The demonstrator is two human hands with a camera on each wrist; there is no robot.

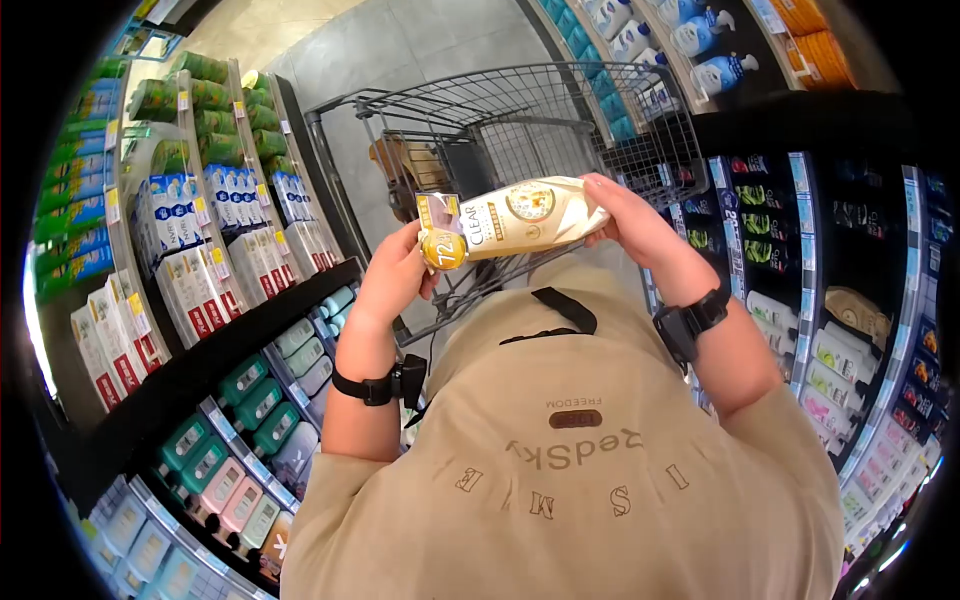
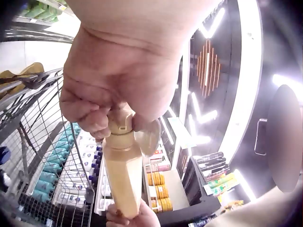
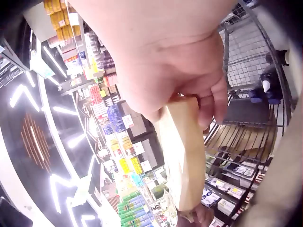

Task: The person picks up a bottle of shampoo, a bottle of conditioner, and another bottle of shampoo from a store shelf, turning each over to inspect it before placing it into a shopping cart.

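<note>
Head view: cream bottle [image 1: 525,218] sideways, ends in left hand [image 1: 395,275] and right hand [image 1: 625,215] grip.

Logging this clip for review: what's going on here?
A person stands in a shop aisle and holds a cream bottle sideways in both hands above a wire cart. The left hand grips the cap end, the right hand holds the base. Shelves of bottles line both sides. The bottle is not in the cart.
</note>
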